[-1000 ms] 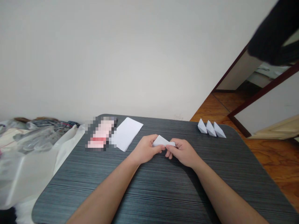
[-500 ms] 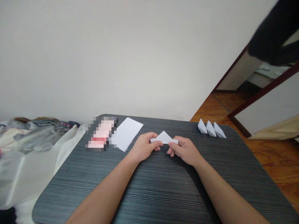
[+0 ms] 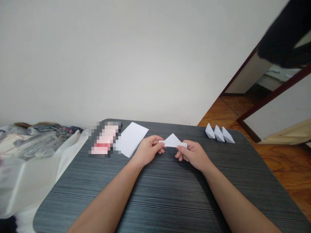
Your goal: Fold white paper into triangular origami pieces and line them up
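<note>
A small folded white paper triangle [image 3: 172,141] is held in the air above the dark striped table [image 3: 160,197]. Its point faces away from me and its flat base runs between my hands. My left hand [image 3: 148,150] pinches the left end of the base between thumb and fingers. My right hand [image 3: 193,155] pinches the right end in the same way. Part of each end is hidden by my fingers.
Left of my hands lie a stack of white paper sheets [image 3: 132,139] and a pixelated pink-and-white object [image 3: 104,139]. Several folded paper triangles [image 3: 220,134] stand at the far right edge. Plastic bags [image 3: 31,161] lie beyond the table's left side. A wooden floor [image 3: 286,168] lies right.
The folded paper has risen slightly and turned flatter, with its point now clearer above the base. My hands have moved a little apart.
</note>
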`<action>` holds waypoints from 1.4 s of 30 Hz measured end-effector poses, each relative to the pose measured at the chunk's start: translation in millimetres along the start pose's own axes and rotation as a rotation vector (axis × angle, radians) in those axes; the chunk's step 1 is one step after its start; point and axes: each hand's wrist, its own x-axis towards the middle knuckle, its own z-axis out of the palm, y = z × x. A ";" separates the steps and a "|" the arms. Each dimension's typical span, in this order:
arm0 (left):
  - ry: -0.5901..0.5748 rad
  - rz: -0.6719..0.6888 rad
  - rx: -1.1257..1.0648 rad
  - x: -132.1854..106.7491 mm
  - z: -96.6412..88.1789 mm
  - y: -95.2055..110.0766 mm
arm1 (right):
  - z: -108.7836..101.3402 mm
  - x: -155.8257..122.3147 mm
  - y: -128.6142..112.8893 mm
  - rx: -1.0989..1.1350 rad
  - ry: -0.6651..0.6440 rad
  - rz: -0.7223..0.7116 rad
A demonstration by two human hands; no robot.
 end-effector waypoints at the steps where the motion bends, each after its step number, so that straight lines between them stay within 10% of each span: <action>1: -0.003 0.002 0.010 -0.1 0.0 0.1 | -0.3 0.1 0.8 -0.001 0.003 0.001; 31: -0.103 0.058 0.039 -8.1 8.1 4.8 | 3.9 -0.3 0.7 -0.054 -0.107 -0.049; 42: -0.039 0.073 0.083 -4.6 6.6 1.7 | 5.6 -0.4 1.6 0.114 0.099 -0.207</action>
